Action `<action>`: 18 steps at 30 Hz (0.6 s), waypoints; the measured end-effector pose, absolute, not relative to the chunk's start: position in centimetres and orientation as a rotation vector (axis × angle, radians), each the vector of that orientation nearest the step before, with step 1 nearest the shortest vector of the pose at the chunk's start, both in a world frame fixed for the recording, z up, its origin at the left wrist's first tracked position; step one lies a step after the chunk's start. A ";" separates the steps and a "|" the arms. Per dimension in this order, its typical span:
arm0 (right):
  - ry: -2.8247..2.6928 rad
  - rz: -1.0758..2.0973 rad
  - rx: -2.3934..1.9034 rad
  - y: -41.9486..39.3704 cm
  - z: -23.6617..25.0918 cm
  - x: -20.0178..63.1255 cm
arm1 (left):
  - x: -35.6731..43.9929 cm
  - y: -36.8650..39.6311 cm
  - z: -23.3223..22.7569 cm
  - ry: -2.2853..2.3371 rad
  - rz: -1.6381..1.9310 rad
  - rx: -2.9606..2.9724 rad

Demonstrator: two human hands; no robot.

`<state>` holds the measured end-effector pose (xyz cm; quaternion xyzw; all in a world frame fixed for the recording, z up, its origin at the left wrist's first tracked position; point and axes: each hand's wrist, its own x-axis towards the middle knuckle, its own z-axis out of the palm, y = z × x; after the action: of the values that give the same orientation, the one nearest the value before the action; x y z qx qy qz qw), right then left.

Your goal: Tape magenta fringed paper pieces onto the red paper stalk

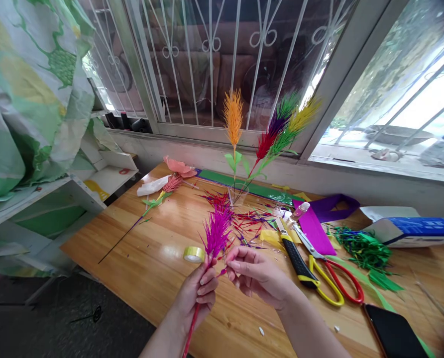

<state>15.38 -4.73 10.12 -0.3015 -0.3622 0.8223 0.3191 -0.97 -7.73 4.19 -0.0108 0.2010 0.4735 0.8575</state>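
Left hand point(196, 294): fingers clasping magenta plume point(217, 232) by its stem. Right hand point(261, 274): fingers bunched close by; grip unclear. Tape roll point(194, 254) to left.

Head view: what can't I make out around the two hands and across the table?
All in the head view:
Stem: the left hand covers part of it, and the bottom edge cuts off its lower end.
Right hand: whether it pinches anything is too small to tell.
Phone: the bottom edge cuts off its near end.
Blue box: its print is too blurred to read.
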 end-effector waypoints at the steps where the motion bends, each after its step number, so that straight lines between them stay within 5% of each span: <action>1: -0.968 2.119 -0.845 -4.7 10.4 14.8 | -0.9 -7.7 4.3 0.439 0.994 -0.008; 18: -1.112 1.441 -1.127 -3.7 8.7 10.6 | -0.4 -8.1 5.2 0.582 1.015 0.127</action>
<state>10.55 -3.71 8.65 -0.4617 -0.4558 0.5905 0.4799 -0.36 -8.11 5.18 0.0601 0.2745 0.4786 0.8319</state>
